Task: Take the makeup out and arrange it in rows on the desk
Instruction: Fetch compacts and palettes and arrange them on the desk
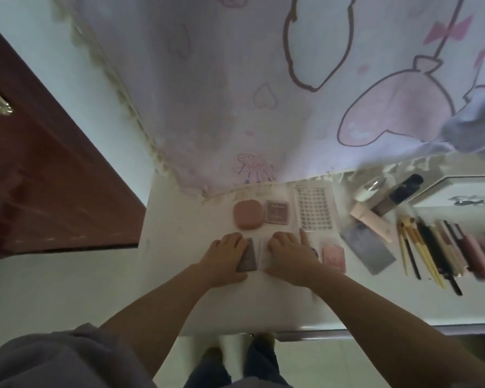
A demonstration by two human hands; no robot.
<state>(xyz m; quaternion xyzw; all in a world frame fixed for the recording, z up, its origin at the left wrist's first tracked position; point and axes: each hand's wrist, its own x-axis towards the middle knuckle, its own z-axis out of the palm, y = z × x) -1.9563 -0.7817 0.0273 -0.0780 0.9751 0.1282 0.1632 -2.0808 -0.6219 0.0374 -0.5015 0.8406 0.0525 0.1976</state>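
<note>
Square the dark palette [247,256] and the clear packet [264,254] beside it under the pink compact [247,214] – edges parallel, gaps even. Left hand [228,254] lies on the palette's left side, right hand [291,254] on the packet – fingers [304,238] loosely spread, pressing on the surface [179,275], pinching nothing

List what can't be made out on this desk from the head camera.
- Clear packet: the right hand covers most of it; contents unreadable.
- Dark palette: partly under the left hand; label blurred.
- Small dark item beside the pink case: hidden by the right hand.
- White box: print blurred, cut off by the right edge.
- Pencils and brushes: the row runs off the right edge; count uncertain.
</note>
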